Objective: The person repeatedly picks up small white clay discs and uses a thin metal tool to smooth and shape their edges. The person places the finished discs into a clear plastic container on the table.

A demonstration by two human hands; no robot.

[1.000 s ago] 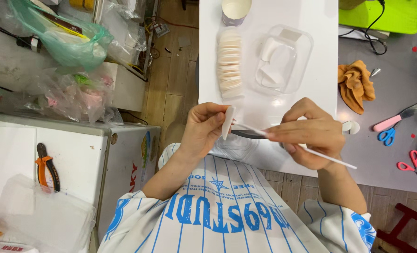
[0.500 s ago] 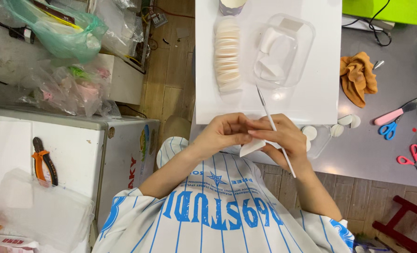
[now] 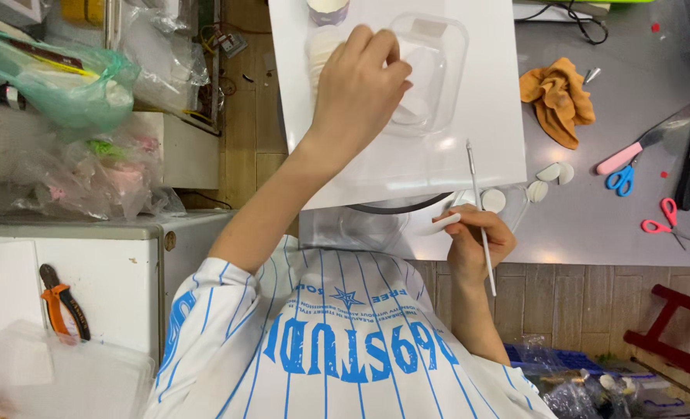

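White and smooth, a flat rectangular board (image 3: pixel 469 159) is lying across the grey tabletop (image 3: pixel 616 225), and the left hand (image 3: pixel 360 85) is reaching out over it, fingers curled downward with the tips bunched over a row of pale round discs (image 3: pixel 319 48) laid beside a clear plastic tray with rounded corners (image 3: pixel 438 62); the hand is covering most of the row, so whether it is actually pinching a disc cannot be told. The right hand (image 3: pixel 477 240) is sitting close to the body at the near edge of the board, loosely closed around a thin white stick-like modelling tool (image 3: pixel 480 217) that is slanting up past the fingers and down below the wrist, while the same fingers are also gripping a small pale oval piece (image 3: pixel 440 225). A few more pale round pieces (image 3: pixel 550 174) are lying on the tabletop just to the right of that hand. Farther right, a crumpled orange cloth (image 3: pixel 558 97) is resting on the table, with blue-handled scissors (image 3: pixel 620 180), a pink-handled knife (image 3: pixel 643 145) and red-handled scissors (image 3: pixel 663 221) lying near one another. Off to the left, orange-and-black pliers (image 3: pixel 64 302) are lying on a white cabinet top (image 3: pixel 120 287).
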